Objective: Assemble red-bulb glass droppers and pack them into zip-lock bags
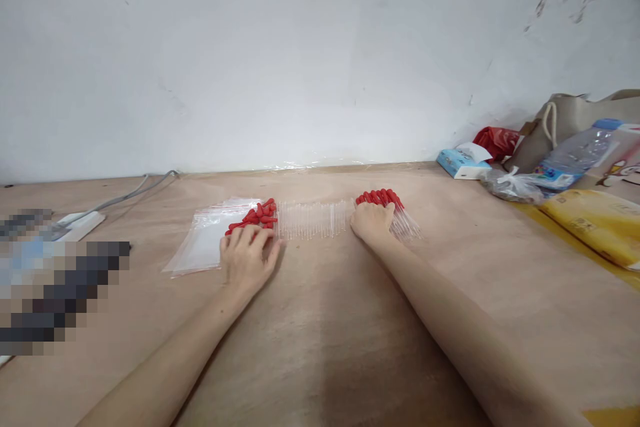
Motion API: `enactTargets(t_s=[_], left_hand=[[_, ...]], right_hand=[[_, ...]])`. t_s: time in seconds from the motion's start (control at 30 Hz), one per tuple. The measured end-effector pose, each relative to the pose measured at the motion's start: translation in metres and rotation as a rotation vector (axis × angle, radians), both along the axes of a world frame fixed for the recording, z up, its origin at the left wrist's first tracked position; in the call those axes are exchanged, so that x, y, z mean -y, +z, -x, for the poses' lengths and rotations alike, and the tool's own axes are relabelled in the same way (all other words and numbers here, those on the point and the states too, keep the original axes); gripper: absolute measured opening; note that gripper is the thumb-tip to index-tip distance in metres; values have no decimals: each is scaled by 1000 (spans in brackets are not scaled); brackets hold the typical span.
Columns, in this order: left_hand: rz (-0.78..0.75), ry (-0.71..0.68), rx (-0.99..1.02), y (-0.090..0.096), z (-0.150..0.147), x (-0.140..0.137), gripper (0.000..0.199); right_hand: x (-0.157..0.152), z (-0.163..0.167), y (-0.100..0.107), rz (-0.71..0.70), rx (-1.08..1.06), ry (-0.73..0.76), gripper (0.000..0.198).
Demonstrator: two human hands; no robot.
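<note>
A row of thin clear tubes (315,219) lies side by side on the wooden table. At its left end is a loose heap of red rubber bulbs (260,213), partly on clear zip bags (203,233). My left hand (249,255) rests over the near side of this heap, fingers bent and apart, thumb off to the right. At the row's right end, my right hand (373,220) is closed, its fingertips turned down and hidden. Just beyond and right of it lie several droppers (387,199), clear tubes with red bulbs on their far ends.
A white wall stands behind the table (300,320). On the right are a tissue pack (463,163), a tied plastic bag (515,183), a plastic bottle (575,153) and a yellow package (595,223). A grey cable (130,195) and blurred-out items lie on the left.
</note>
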State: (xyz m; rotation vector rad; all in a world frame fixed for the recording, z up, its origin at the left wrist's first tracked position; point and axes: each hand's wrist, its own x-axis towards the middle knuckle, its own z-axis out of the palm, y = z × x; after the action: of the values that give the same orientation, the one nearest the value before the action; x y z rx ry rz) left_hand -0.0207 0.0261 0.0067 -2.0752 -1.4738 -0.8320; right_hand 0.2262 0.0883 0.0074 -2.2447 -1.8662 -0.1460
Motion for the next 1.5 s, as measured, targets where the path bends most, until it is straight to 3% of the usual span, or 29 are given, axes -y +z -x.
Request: enactTargets(t_s=[0.1, 0.2, 0.4, 0.57, 0.77, 1.03, 1.27, 1.4, 1.5], left_hand=[[-41, 138, -77, 3, 12, -9, 26], [-23, 166, -111, 2, 18, -13, 28], [-20, 152, -136, -1, 20, -15, 27], [-21, 157, -186, 0, 19, -15, 24], [-34, 155, -222, -3, 21, -16, 18], [28, 71, -186, -6, 26, -19, 14], [25, -36, -67, -7, 25, -17, 28], [90, -178, 143, -5, 8, -2, 37], [243, -356, 211, -5, -11, 13, 31]], right_hand=[[2, 4, -4, -55, 14, -21, 23], [13, 5, -7, -204, 42, 14, 26], [60, -8, -11, -379, 129, 275, 28], [91, -19, -19, -414, 41, 420, 23], [94, -18, -24, -398, -114, 520, 19], [94, -18, -24, -376, -127, 525, 17], [92, -20, -29, -440, -184, 574, 20], [92, -20, -28, -453, -222, 583, 23], [93, -19, -25, -446, -292, 592, 21]])
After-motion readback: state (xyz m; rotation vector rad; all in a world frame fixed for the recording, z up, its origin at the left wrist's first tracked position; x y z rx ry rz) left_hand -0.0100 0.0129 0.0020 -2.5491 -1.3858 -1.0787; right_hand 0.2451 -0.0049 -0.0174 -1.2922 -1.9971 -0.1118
